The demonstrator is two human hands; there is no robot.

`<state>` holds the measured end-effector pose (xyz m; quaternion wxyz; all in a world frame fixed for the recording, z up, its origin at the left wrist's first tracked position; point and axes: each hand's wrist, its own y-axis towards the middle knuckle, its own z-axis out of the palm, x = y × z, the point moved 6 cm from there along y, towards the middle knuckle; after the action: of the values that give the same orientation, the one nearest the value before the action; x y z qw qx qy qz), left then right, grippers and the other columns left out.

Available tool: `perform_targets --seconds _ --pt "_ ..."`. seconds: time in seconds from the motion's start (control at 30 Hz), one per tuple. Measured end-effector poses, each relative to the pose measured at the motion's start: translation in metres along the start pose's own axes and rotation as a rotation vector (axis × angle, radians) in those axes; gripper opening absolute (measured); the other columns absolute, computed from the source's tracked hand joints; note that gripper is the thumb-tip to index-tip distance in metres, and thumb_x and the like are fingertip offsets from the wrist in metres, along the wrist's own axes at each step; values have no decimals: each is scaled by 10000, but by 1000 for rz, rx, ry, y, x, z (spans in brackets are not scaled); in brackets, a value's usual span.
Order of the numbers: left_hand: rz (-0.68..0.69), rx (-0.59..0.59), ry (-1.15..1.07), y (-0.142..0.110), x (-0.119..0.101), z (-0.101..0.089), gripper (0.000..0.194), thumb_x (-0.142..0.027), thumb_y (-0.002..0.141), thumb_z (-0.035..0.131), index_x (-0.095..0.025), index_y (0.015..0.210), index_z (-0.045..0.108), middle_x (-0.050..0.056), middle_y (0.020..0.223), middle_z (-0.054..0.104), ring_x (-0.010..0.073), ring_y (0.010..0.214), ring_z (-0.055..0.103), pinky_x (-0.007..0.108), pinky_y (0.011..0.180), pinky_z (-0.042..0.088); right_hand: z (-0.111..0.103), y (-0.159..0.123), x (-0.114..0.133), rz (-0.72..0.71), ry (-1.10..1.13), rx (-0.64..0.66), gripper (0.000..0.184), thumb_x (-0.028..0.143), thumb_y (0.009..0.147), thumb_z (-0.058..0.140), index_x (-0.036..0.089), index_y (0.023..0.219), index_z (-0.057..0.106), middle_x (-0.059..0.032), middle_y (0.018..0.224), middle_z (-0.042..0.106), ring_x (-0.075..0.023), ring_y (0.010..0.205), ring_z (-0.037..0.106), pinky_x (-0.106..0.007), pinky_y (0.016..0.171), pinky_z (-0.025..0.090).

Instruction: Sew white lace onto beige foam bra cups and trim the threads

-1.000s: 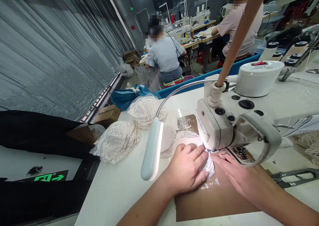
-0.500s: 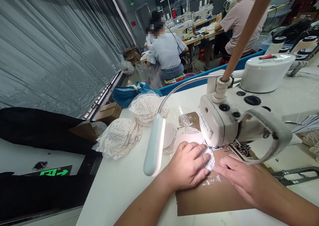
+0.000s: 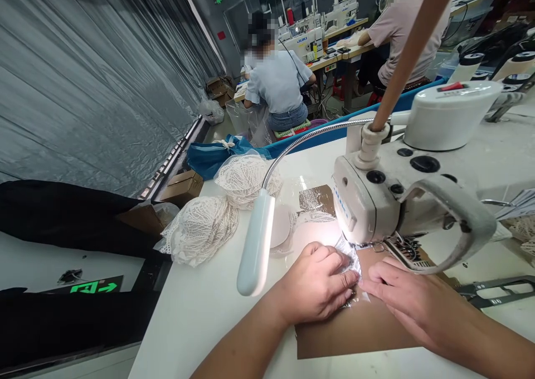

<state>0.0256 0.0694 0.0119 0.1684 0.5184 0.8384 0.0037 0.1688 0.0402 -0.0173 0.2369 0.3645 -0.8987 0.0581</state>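
One white table (image 3: 188,312) carries everything here, with the machine (image 3: 368,200) on its right side, a flat brown sheet (image 3: 355,334) in front of the machine's head, and two lace stacks (image 3: 203,231) beyond the lamp (image 3: 256,251) to the left. The left hand (image 3: 317,284) lies over the lace (image 3: 351,259), its fingers bent and pressing down; whether they also pinch an edge, I cannot tell. The right hand (image 3: 401,290) rests on the sheet, loosely curled, a fingertip at the lace's right edge; its grip there is unclear too. The lace sits between both hands, just before the head. It looks very light and limp, likely to pucker or stretch if tugged, its openwork easily snagged, and apt to slide on the smooth sheet. Best held by flat fingertips on its body, with a gentle pinch at the border, clear of the head.
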Motion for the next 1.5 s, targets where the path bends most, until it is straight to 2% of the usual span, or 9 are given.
perform_targets --seconds 0.13,0.3,0.4,0.57,0.8,0.93,1.13,1.3,1.5 --pt "-8 9 14 1 0 1 309 -322 967 447 -190 1196 607 99 1109 618 215 953 507 388 859 391 -2 -1 1 -33 -43 -49 325 63 887 322 220 1001 582 -44 788 592 -216 721 561 -322 619 376" --pt "-25 4 12 3 -1 0 307 -329 968 444 -193 1183 616 97 1044 618 209 921 507 382 849 399 -5 -7 0 -102 -164 -227 412 44 895 317 192 1222 519 -75 909 674 -208 750 622 -308 599 395" --pt "-31 1 10 3 -1 0 306 -327 965 446 -196 1186 613 100 1037 619 210 923 513 385 853 404 2 -8 1 -126 -242 -262 430 38 883 332 170 1255 501 -65 868 666 -222 731 627 -329 610 392" --pt "-43 4 -36 1 2 -2 328 -338 953 457 -190 1211 594 105 1151 617 227 1012 528 389 898 413 5 -7 6 -118 -301 -305 420 16 826 351 151 1173 546 -63 800 654 -242 719 623 -365 638 395" --pt "-100 0 29 4 6 -3 367 -301 966 426 -143 1273 553 121 1281 604 255 1072 530 393 882 419 -28 0 20 -150 -235 -428 346 -1 786 395 182 974 621 -53 819 681 -208 735 605 -310 643 413" --pt "-105 20 73 8 4 -2 372 -306 977 408 -159 1291 541 123 1266 614 257 1055 533 375 809 398 -27 2 18 -101 -211 -384 356 13 822 381 193 1002 631 -64 845 675 -205 724 588 -318 670 426" --pt "-109 8 127 11 6 -3 338 -302 978 409 -147 1229 575 112 1276 608 251 1013 533 366 762 374 -18 2 9 -32 -329 -406 362 5 823 366 177 993 636 -104 1000 676 -265 911 601 -415 833 440" --pt "-95 0 134 11 7 -4 331 -260 976 413 -149 1251 560 108 1270 619 245 1012 532 378 782 368 -8 2 -1 37 -519 -409 415 49 788 406 192 1077 667 -119 1041 698 -314 920 615 -449 793 469" --pt "-89 -18 130 11 12 -3 326 -218 943 456 -177 1248 562 106 1237 635 247 1054 527 393 837 368 -11 11 -3 76 -611 -335 492 32 764 450 171 1179 675 -146 1022 711 -326 896 642 -465 756 506"
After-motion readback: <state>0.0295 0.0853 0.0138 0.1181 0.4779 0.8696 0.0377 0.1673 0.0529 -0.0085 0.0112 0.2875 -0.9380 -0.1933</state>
